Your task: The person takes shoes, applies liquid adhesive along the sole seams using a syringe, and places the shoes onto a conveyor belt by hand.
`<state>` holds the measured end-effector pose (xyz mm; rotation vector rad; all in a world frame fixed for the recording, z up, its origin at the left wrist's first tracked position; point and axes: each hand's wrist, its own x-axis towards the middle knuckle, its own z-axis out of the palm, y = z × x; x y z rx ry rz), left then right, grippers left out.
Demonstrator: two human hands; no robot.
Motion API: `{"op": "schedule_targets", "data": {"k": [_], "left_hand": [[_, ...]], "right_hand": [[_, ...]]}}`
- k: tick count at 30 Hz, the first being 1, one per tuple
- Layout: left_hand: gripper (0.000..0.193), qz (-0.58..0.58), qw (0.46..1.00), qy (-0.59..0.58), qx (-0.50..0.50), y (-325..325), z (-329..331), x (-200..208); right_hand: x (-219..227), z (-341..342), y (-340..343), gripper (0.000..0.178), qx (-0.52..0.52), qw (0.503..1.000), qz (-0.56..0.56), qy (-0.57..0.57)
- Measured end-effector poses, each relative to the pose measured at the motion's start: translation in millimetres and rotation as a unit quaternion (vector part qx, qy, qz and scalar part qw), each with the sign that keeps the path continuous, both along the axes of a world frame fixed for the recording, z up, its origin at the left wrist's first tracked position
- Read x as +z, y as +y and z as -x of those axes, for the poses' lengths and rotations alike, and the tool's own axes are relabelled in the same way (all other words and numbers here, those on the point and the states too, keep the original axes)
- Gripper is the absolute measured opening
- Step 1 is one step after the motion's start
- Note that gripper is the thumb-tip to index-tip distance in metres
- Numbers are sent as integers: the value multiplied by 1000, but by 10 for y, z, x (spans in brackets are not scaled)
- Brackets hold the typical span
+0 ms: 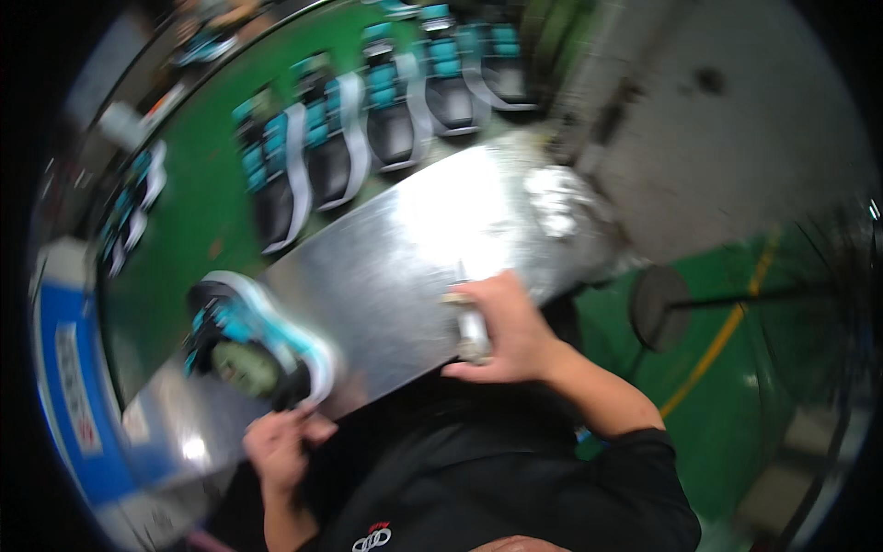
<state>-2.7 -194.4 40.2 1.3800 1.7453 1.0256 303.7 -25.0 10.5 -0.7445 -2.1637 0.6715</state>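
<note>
A: Head view, blurry. Left hand (280,446) pinches the heel end of a black athletic shoe with teal panels and white sole (253,340), fingers closed on it. The shoe lies tilted at the near-left edge of the shiny sheet-metal table (395,267).

B: Right hand?

A: Right hand (506,327) is wrapped closed around a small silvery cylindrical tool (471,331), upright at the table's near edge. Can't tell what kind of tool.

B: How will the shoe handle?

A: My guess: light, upper soft and flexible, sole stiffer and grippy. Best taken at the heel or by the sole rim; the upper would collapse under a squeeze.

B: Around it?

A: Row of matching black-and-teal shoes (386,110) on a green conveyor belt (202,212) behind the table. Green floor with a yellow line (727,331) at right.
</note>
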Motion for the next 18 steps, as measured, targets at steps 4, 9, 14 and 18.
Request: {"op": "schedule_targets", "data": {"k": [4,9,14,18], "left_hand": [[35,-82,945,-315,-8,11,207,-5],[20,-115,938,-178,274,72,1327,-159],[32,-3,947,-147,285,639,1793,-315],[39,76,964,-54,248,875,1857,-279]], "right_hand": [[45,-177,-40,78,3,996,62,-56],[-28,-312,-144,87,-6,984,179,4],[-91,-388,-188,100,-27,961,258,100],[-12,-409,-195,99,-12,960,274,55]]}}
